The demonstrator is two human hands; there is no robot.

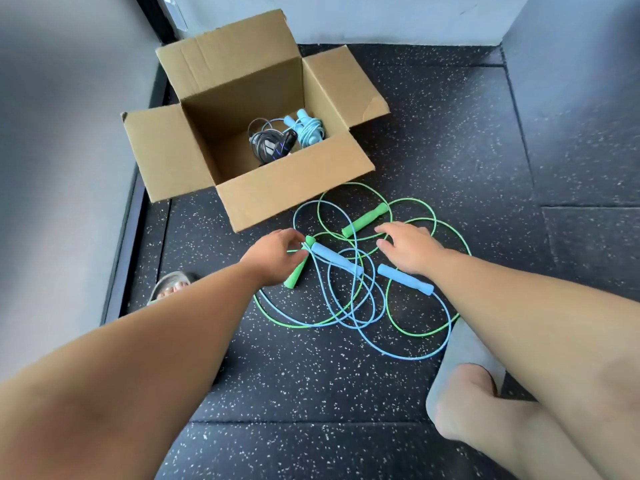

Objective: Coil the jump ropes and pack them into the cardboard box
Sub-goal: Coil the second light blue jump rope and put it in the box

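A green jump rope [365,220] and a blue jump rope [336,259] lie tangled on the floor [311,375]. The left hand [273,254] pinches the end of one green handle [295,271]; the right hand [410,249] hovers with fingers spread, holding nothing. Beyond, the cardboard box [294,188] holds two coiled ropes [272,145].

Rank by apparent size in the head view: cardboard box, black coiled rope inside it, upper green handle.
1. cardboard box: by far largest.
2. black coiled rope: covers more area than the handle, despite lying farther away.
3. upper green handle: smallest, slim.
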